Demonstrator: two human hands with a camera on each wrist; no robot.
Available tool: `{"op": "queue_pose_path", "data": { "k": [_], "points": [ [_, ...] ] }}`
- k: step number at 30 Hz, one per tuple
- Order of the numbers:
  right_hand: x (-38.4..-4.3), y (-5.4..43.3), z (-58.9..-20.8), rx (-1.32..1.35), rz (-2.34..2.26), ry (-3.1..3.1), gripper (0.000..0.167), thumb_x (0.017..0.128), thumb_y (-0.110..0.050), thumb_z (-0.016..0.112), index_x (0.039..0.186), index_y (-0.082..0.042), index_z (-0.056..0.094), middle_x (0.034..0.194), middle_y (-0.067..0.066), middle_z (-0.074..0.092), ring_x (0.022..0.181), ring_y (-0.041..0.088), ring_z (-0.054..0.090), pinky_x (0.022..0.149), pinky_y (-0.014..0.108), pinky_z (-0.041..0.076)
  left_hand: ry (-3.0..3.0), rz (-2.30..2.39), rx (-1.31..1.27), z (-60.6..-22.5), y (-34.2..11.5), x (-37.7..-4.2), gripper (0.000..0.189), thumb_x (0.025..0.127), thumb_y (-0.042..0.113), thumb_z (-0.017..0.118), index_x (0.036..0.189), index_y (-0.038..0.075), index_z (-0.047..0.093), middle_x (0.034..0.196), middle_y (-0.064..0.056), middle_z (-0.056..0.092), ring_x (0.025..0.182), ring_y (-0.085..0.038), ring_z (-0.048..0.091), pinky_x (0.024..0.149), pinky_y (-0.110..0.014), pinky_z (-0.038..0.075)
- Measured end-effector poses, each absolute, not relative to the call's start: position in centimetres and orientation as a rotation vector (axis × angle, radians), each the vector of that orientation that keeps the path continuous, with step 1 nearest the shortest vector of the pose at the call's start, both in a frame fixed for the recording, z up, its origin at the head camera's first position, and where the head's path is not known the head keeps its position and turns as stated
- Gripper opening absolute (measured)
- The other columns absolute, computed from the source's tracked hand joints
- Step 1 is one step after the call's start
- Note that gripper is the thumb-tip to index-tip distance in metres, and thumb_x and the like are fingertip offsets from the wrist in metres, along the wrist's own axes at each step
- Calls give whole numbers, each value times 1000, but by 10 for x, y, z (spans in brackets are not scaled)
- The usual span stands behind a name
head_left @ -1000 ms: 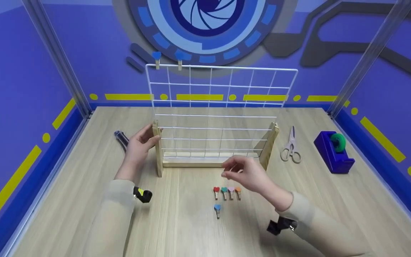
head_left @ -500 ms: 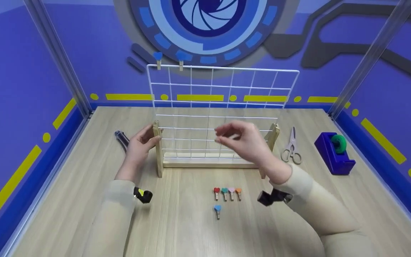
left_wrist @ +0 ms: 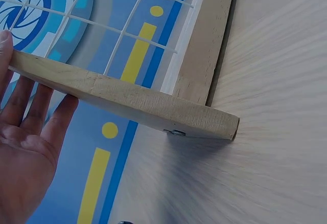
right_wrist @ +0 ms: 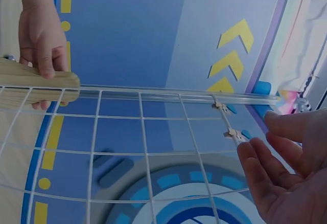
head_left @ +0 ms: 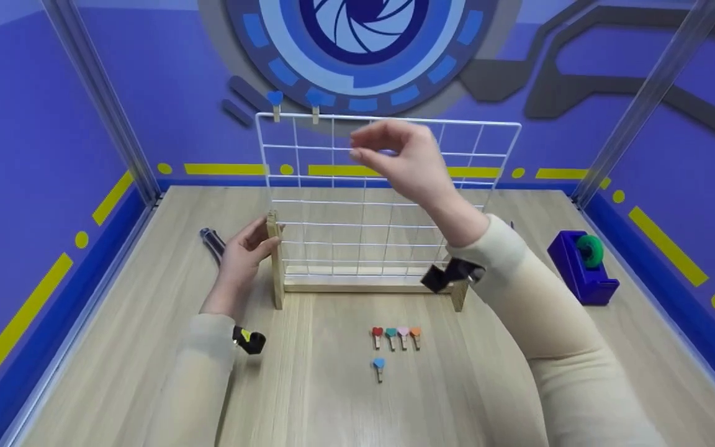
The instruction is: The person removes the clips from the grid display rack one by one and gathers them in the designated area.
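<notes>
A white wire grid (head_left: 364, 180) stands upright in a wooden stand (head_left: 364, 288). My left hand (head_left: 239, 261) grips the stand's left post (head_left: 275, 267), thumb in front and fingers behind, as the left wrist view also shows. Two clothespins with blue hearts, one at the corner (head_left: 276, 107) and another clothespin (head_left: 315, 107) beside it, sit on the grid's top wire. My right hand (head_left: 410, 158) is raised before the grid's upper part, fingers bent loosely. In the right wrist view its thumb and fingertips are apart, nothing visible between them.
On the table lie a row of heart clothespins, red (head_left: 377, 338), green (head_left: 391, 339), pink (head_left: 403, 338) and orange (head_left: 416, 338), with a blue clothespin (head_left: 379, 369) below. A blue tape dispenser (head_left: 581, 270) stands right. A dark object (head_left: 211, 243) lies behind my left hand.
My right hand has risen from above the table clothespins to the grid's upper part, and its arm now covers most of the scissors. My left hand has stayed on the post.
</notes>
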State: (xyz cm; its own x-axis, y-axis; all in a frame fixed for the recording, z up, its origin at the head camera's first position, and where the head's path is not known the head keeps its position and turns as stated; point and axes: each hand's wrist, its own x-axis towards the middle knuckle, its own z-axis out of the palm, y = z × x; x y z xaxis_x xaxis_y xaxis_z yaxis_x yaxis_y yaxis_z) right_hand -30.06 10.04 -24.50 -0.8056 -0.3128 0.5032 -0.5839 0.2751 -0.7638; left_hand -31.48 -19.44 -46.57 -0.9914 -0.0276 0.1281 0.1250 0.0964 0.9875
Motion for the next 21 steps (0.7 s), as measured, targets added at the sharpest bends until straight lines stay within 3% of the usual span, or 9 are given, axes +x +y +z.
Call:
{"op": "queue_pose_path", "data": {
  "k": [12, 21],
  "points": [
    [-331, 64, -199, 782, 1540, -2334, 27, 97, -19, 73, 120, -6, 72, 121, 7, 74, 108, 13, 69, 98, 22, 56, -2235, -2033, -85, -465, -194, -314, 60, 100, 21, 70, 155, 13, 47, 149, -12, 58, 136, -18, 54, 104, -20, 53],
    [-343, 46, -188, 628, 1419, -2548, 28, 97, -27, 74, 122, -14, 73, 122, 0, 75, 109, 8, 69, 97, 19, 55, -2247, -2006, -91, -467, -196, -315, 63, 100, 14, 68, 157, 7, 41, 150, -19, 55, 133, -22, 54, 95, -12, 53]
  ]
}}
